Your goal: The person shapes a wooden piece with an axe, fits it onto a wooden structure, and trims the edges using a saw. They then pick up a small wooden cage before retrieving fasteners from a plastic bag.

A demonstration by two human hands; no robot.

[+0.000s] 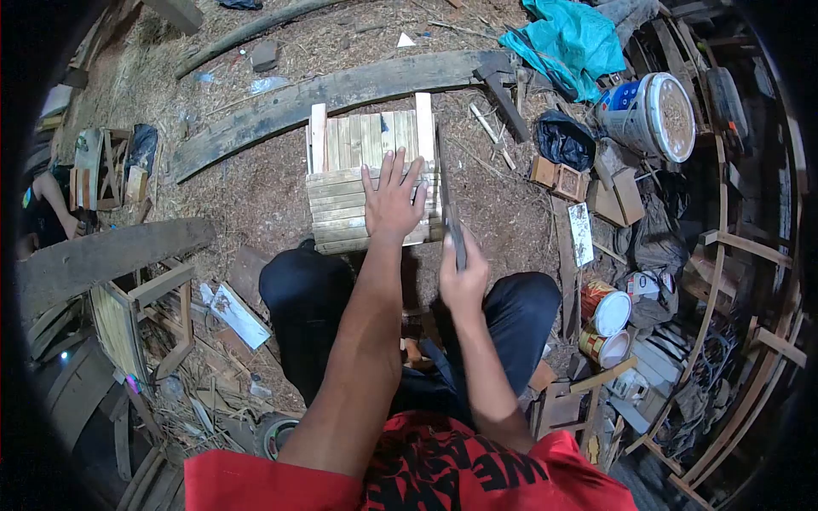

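Observation:
A small slatted wooden piece lies on the ground between my knees, made of pale strips, with two upright posts at its far end. My left hand rests flat on the slats with its fingers spread. In my right hand is a long, narrow, dark blade tool, seen nearly edge-on, its handle wrapped by my fingers. The blade runs away from me along the right edge of the slatted piece, overlapping that edge in this view. Its exact kind cannot be made out.
A long plank lies across the ground beyond the piece. To the right stand a large white bucket, a turquoise sheet and several cans. A wooden frame stands left. Another person's arm shows at far left.

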